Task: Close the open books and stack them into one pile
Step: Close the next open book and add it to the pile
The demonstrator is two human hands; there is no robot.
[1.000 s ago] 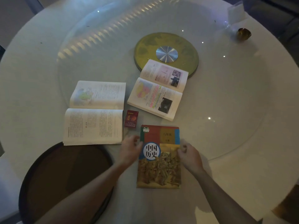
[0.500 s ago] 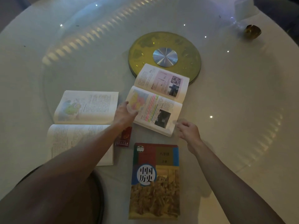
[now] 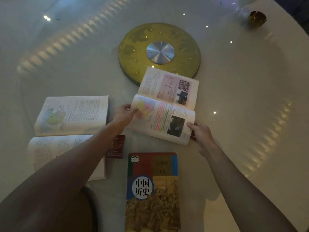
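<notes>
A closed history textbook [image 3: 153, 191] with a colourful cover lies flat at the near middle of the table. Beyond it an open book with pictures and highlighted lines [image 3: 167, 104] lies tilted, its far page resting on the yellow disc. My left hand [image 3: 124, 113] grips the left edge of its near page. My right hand [image 3: 199, 133] grips that page's right corner. A second, larger open book [image 3: 70, 119] lies to the left, partly hidden by my left forearm.
A small dark red packet [image 3: 116, 146] lies between the left book and the closed one. A yellow disc with a metal hub [image 3: 159, 51] sits at the table's centre. A small brass object [image 3: 256, 18] stands far right. A dark round stool [image 3: 88, 208] shows at the near left.
Both hands left the closed textbook and reached forward to the picture book. They now hold its near page at either edge, and the view has shifted forward.
</notes>
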